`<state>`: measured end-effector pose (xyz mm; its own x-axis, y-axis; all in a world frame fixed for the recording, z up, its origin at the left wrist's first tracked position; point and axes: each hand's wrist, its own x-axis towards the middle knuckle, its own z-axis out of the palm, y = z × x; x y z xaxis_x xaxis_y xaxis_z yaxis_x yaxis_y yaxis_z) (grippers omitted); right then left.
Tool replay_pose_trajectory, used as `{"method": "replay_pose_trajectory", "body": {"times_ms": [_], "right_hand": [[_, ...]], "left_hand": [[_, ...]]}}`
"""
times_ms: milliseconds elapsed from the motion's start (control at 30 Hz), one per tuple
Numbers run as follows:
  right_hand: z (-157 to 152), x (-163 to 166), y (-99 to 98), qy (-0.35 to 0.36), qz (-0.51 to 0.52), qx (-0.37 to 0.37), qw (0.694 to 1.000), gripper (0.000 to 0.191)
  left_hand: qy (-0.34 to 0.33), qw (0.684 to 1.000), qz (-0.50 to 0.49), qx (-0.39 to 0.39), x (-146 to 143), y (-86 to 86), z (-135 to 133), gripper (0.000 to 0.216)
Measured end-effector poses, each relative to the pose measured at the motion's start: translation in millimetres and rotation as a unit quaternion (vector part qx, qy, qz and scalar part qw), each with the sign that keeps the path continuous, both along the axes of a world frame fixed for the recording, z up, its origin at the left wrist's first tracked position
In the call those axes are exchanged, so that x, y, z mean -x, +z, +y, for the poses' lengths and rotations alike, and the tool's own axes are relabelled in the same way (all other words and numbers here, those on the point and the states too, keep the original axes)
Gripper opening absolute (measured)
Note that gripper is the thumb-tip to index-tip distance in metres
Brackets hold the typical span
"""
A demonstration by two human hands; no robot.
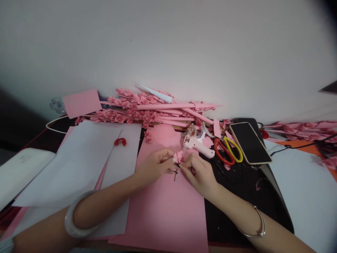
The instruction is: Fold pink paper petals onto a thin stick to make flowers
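My left hand (155, 164) and my right hand (199, 173) meet over a large pink paper sheet (168, 207) in the middle of the desk. Together they pinch a small folded pink paper piece (179, 156) between their fingertips. A thin dark stick or wire (176, 173) hangs just below that piece. Both hands have their fingers closed around it. A pale bangle sits on my left wrist and a thin metal one on my right.
A pink glue gun (197, 144) lies just behind the hands. Red and yellow scissors (228, 150) and a phone (250, 142) lie to the right. White sheets (79, 161) cover the left. Pink paper roses and rolled stems (147, 109) pile up along the wall.
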<state>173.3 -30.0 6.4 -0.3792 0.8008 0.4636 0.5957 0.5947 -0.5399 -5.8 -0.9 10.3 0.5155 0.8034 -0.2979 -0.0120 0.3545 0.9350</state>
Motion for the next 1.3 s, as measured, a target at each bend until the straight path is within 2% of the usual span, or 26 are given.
{"method": "replay_pose_trajectory", "body": {"times_ms": [367, 533, 667, 733, 867, 1300], "right_hand": [[2.3, 0.2, 0.5, 0.004, 0.043, 0.0, 0.999, 0.011], [4.3, 0.0, 3.6, 0.036, 0.07, 0.04, 0.996, 0.006], [4.7, -0.8, 2.8, -0.043, 0.104, 0.08, 0.99, 0.014], [5.4, -1.0, 2.0, -0.055, 0.097, 0.115, 0.987, 0.018], [7.7, -0.9, 1.0, -0.022, 0.058, 0.159, 0.985, 0.025], [9.9, -1.2, 3.8, 0.018, 0.037, 0.178, 0.983, 0.028]], "left_hand": [[0.001, 1.0, 0.0, 0.002, -0.3, -1.2, 1.0, 0.016], [0.031, 0.999, -0.009, 0.015, 0.3, -3.1, 2.6, 0.015], [0.029, 0.999, -0.019, 0.037, 0.2, -1.9, 2.7, 0.018], [0.02, 0.999, -0.018, 0.041, 0.4, -1.1, 2.1, 0.02], [-0.005, 0.998, -0.028, 0.048, 1.0, 0.3, 1.4, 0.023], [-0.006, 0.997, -0.03, 0.073, 0.6, 4.4, 1.3, 0.027]]}}
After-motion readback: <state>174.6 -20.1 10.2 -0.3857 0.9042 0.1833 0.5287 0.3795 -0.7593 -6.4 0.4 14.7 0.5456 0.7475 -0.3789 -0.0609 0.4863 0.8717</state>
